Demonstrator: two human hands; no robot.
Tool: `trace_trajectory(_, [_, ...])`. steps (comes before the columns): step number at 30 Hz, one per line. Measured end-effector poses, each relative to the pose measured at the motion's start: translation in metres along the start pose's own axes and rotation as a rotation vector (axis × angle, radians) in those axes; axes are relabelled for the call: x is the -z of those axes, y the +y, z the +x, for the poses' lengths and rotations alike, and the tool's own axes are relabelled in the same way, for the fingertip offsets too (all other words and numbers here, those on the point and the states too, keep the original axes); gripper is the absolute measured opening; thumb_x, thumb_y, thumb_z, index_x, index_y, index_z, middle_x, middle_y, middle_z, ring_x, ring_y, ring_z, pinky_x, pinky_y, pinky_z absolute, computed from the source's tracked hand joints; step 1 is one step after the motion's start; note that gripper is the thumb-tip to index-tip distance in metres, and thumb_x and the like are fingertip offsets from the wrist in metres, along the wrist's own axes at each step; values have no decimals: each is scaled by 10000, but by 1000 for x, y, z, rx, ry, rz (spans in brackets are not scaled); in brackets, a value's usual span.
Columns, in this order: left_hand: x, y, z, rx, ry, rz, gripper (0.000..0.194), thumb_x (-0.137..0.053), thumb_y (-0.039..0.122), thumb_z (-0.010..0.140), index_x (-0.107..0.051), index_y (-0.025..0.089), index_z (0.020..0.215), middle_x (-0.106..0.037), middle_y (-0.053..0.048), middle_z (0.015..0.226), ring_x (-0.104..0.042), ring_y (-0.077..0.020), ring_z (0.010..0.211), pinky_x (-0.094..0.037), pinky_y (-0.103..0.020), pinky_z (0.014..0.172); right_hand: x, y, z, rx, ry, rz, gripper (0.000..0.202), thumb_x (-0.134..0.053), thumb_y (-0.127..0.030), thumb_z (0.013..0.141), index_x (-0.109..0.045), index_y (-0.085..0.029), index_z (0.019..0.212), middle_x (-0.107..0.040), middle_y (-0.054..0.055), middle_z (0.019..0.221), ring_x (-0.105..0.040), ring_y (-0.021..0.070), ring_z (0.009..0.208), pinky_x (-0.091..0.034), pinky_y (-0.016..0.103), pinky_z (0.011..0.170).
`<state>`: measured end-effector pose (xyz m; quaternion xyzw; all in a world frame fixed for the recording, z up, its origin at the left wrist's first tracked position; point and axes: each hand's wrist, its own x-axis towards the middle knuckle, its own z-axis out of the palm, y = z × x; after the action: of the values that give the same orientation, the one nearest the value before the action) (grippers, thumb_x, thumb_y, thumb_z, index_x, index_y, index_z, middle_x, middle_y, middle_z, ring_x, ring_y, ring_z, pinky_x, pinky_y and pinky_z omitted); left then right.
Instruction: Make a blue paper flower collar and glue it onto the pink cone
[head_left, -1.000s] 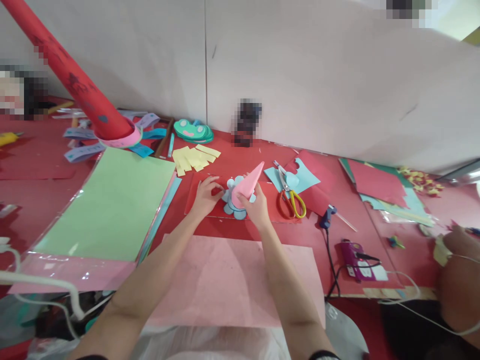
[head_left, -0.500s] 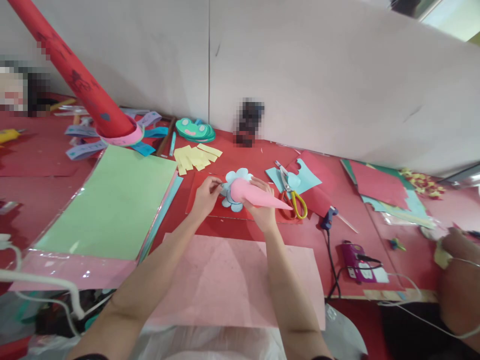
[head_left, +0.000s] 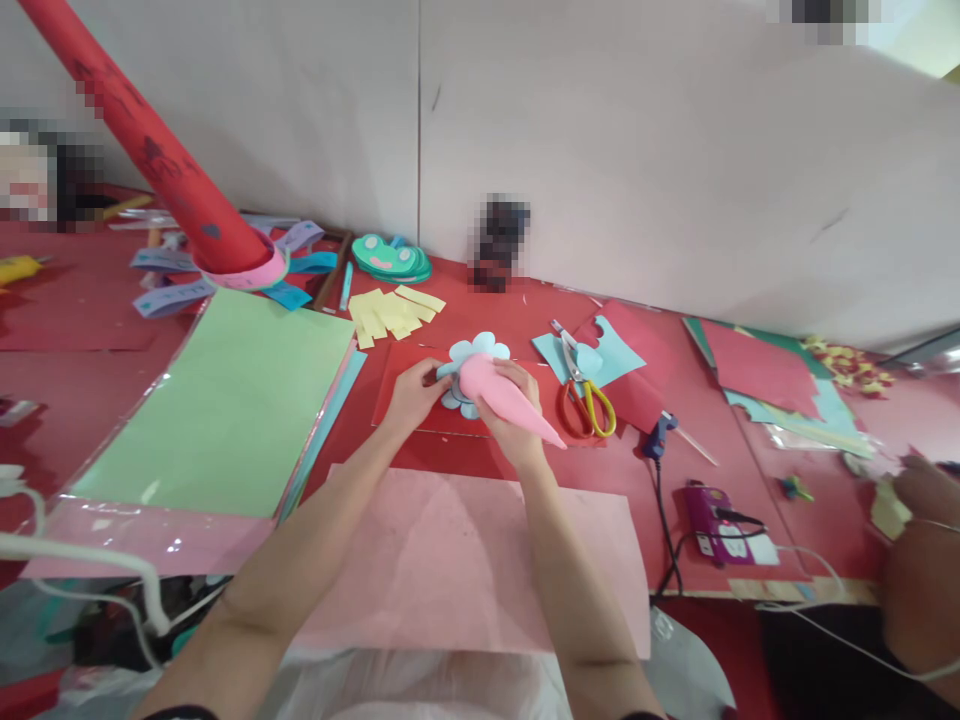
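My right hand (head_left: 516,425) is closed around a pink teardrop-shaped paper piece (head_left: 501,392), whose pointed end sticks out toward the lower right. Under its round end lies a light blue paper flower (head_left: 480,348) with rounded petals and a dark curved outline. At the flower's left edge, the fingers of my left hand (head_left: 417,394) pinch one petal. Whether the pink piece and the flower are joined cannot be seen. Both hands are above a red sheet (head_left: 405,410). Scissors (head_left: 586,405) with one orange and one yellow handle lie just right of my right hand.
Yellow strips (head_left: 390,315) and green frog-face cutouts (head_left: 391,260) lie farther back. A green sheet stack (head_left: 225,410) is at left, below a red tube (head_left: 172,170). To the right are a glue gun (head_left: 660,436), a purple power strip (head_left: 716,520) and another person's arm (head_left: 926,560).
The pink piece has turned so that its tip points lower and closer to me. My right hand has shifted slightly left, uncovering more of the scissors. My left hand still pinches the flower's edge.
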<state>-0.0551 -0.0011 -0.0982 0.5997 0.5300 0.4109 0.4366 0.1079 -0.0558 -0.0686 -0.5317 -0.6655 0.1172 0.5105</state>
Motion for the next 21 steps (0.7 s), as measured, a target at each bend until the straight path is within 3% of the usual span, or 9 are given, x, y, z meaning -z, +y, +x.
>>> trace_trajectory(6, [0,6,-1,-25,16,3,197,-607,368,718,-619,199,819,-679,-13,834,-616,-178,799,-484,-291,752,-8,2,-8,31,38,33,373,-638,-322,794,-477,-266,1125,-574,81,1241,-550,234,1175,-473,469,979])
trace_trajectory(13, [-1,7,0,-16,35,-42,178,-597,350,709,-617,193,790,-662,-10,794,-602,-174,749,-465,-289,705,-13,-4,-11,59,51,176,428,-677,-258,770,-464,-272,1142,-553,82,1266,-522,239,1224,-460,481,1003])
trace_trajectory(21, [-2,6,-1,-33,47,-77,149,-598,328,726,-608,191,785,-649,-10,785,-596,-169,755,-458,-291,714,-11,0,-10,189,65,-1,429,-667,-230,777,-465,-273,1153,-555,88,1233,-535,239,1200,-495,475,967])
